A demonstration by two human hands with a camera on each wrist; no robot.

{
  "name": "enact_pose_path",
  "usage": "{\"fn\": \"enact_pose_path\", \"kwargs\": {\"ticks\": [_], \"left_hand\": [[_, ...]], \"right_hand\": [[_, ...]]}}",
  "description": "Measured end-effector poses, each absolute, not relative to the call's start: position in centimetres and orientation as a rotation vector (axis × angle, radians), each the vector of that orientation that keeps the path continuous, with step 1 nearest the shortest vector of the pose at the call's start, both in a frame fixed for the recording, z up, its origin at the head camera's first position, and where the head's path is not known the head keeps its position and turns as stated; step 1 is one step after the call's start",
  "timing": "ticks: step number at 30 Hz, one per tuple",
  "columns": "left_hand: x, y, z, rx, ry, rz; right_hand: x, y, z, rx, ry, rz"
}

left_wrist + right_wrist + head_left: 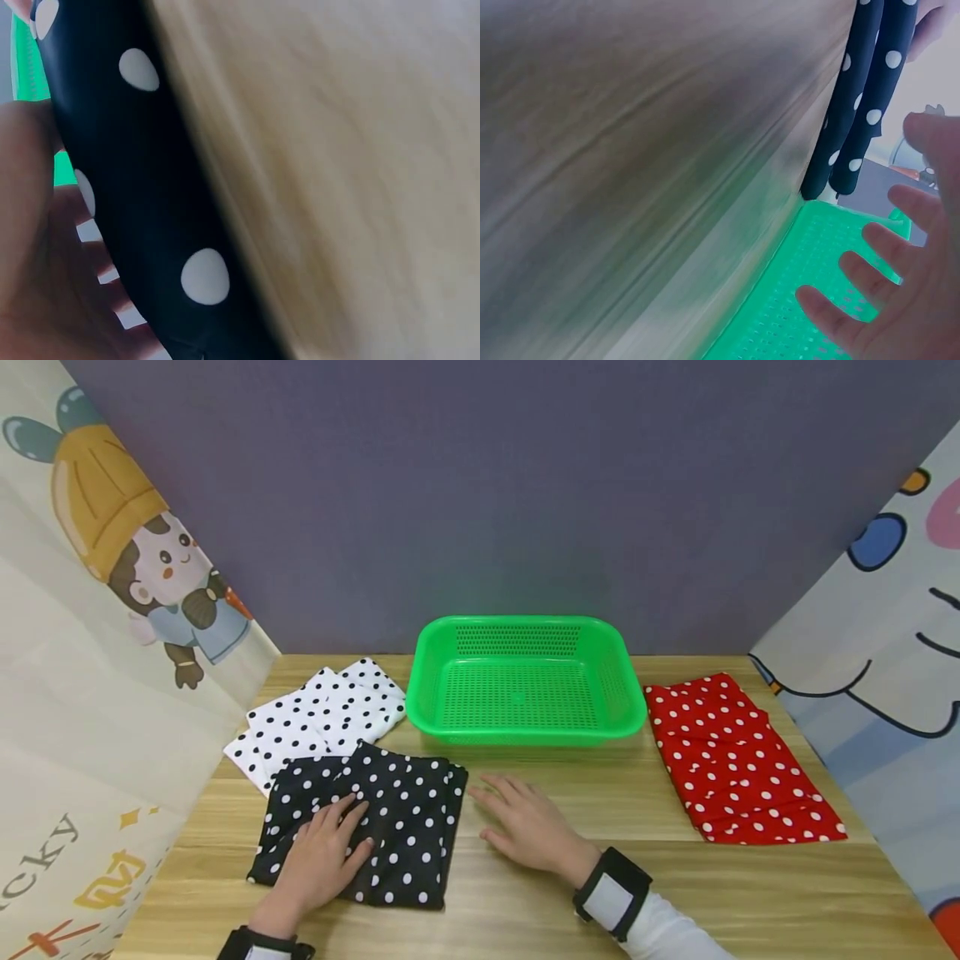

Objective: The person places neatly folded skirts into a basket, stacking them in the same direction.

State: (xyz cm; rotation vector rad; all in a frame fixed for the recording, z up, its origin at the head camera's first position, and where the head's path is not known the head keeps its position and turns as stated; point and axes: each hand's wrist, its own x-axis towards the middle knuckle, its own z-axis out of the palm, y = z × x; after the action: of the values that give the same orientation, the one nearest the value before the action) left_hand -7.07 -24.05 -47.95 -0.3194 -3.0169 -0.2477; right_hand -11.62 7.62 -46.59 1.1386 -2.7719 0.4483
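- Left hand [318, 860]: palm down on the black dotted cloth [405, 827], fingers loosely spread, gripping nothing. Laid this way, it probably steadies the folds rather than lifts them.
- White dotted cloth [296, 722]: folded in uneven layers, behind the black one. Where their edges meet, overlap is hard to judge. Seems parked there to leave the front free.
- Black dotted cloth: folded on the wooden table [517, 914], left of centre, between the two hands; likely placed for both to reach.
- Green basket [525, 737]: upright at the back, mouth up. Central, so presumably within reach of either side.
- Right hand [532, 827]: fingers apart, nothing held, just beside the black cloth's right edge. Contact with the table: cannot tell. Position suggests attention to that edge.
- Red dotted cloth [750, 768]: folded, far right, well apart from the black one; perhaps kept out of its way.
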Motion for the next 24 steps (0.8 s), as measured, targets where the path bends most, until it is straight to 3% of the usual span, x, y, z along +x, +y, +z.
{"fn": "enact_pose_path", "kwargs": {"ticks": [24], "left_hand": [[-7.2, -17.7, -47.6, -0.559, -3.077, -0.271]], "right_hand": [[-11.1, 7.8, -47.2, 1.112, -2.881, 0.32]]}}
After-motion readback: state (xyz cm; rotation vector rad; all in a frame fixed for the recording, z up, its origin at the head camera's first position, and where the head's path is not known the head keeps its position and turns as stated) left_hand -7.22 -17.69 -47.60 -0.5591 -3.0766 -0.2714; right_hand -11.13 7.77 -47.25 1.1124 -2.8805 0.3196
